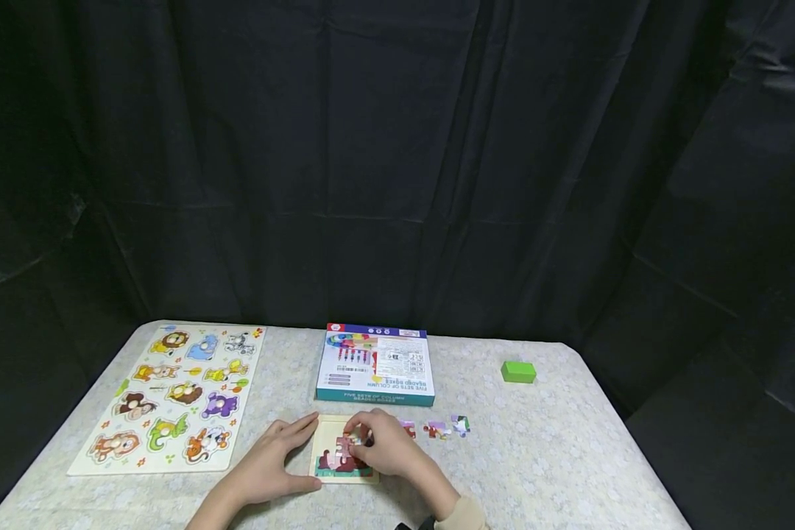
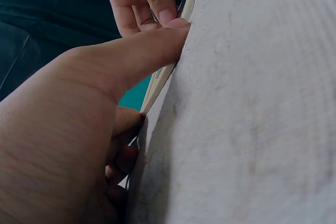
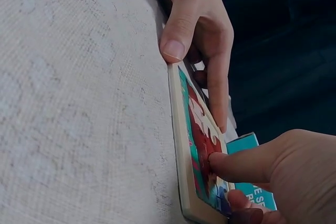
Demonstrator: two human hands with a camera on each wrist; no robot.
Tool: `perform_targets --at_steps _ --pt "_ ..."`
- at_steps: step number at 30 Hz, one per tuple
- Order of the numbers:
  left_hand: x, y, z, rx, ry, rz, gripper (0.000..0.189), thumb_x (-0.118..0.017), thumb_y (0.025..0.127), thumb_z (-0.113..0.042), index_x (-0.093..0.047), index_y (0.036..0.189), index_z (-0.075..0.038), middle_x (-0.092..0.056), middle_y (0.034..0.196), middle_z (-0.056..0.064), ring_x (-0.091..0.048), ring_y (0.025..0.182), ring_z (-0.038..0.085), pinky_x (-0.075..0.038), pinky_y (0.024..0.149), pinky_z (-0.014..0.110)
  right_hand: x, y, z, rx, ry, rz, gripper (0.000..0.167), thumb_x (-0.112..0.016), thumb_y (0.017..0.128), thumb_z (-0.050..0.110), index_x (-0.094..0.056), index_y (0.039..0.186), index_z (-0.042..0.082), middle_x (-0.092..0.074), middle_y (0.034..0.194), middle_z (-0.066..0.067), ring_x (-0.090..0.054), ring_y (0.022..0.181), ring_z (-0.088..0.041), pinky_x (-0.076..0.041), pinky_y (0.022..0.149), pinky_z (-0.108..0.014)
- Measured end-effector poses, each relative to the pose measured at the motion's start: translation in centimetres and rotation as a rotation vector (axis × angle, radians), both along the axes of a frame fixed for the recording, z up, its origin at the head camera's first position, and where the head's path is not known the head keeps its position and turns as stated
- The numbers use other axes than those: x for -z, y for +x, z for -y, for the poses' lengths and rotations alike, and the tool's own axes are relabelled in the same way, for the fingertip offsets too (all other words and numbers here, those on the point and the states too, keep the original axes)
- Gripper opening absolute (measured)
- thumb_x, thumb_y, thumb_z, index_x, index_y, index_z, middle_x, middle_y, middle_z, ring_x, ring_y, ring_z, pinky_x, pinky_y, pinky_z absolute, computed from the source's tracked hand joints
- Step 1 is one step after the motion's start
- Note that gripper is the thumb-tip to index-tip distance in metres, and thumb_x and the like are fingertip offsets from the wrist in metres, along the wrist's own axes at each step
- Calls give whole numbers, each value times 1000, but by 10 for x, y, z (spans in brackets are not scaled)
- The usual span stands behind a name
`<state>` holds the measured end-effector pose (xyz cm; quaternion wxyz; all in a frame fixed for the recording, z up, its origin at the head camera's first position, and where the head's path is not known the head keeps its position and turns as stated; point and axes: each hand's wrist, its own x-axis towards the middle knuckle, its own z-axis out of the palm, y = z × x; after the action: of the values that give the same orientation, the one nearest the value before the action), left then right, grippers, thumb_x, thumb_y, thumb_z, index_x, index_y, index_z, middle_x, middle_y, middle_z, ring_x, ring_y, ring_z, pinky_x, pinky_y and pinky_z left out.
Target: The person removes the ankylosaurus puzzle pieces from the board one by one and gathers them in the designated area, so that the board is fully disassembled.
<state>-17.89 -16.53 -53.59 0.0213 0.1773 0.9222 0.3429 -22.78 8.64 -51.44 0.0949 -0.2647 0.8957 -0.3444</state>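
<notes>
A small square wooden jigsaw puzzle tray (image 1: 347,479) lies at the table's front, partly filled with red, pink and green pieces. My left hand (image 1: 273,460) holds its left side, thumb at the near corner and forefinger reaching to the far corner. Over the tray, my right hand (image 1: 387,444) has its thumb and fingers bent around a jigsaw piece (image 3: 214,148), the thumb down on the picture. Its other fingers curl at the tray's edge and hide part of the puzzle. Loose jigsaw pieces (image 1: 435,430) lie right of the right hand, one partly covered by it.
Behind the tray lies a flat printed box (image 1: 375,398). A large animal peg puzzle board (image 1: 142,397) occupies the table's left side. Toward the back right is a green block (image 1: 518,372). Dark curtains (image 1: 397,162) hang behind the cloth-covered table (image 1: 536,456).
</notes>
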Motion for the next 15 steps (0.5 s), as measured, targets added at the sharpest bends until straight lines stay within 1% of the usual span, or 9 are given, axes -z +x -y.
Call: perform_targets --at_steps 5,10,15 --pt "0 1 -1 -4 2 8 104 -91 73 -58 -52 158 -11 -55 158 3 -45 105 8 -49 98 40 0 -1 0 -4 24 11 21 -81 90 10 -75 110 15 -59 91 5 -51 78 -6 -45 70 -25" --pt "1 0 -1 -6 2 -4 105 -92 72 -57 -52 157 -10 -53 160 3 -45 107 7 -48 100 41 -2 -4 -2 -26 -6 26 23 -78 89 3 -75 111 9 -58 90 4 -51 78 -6 -46 70 -25" --pt "1 1 0 -9 -2 -14 104 -92 72 -58 -54 157 -10 -52 161 3 -45 107 7 -48 99 39 -3 -4 -2 -15 -26 35 16 -80 87 2 -75 102 7 -59 88 3 -50 76 -6 -46 70 -24"
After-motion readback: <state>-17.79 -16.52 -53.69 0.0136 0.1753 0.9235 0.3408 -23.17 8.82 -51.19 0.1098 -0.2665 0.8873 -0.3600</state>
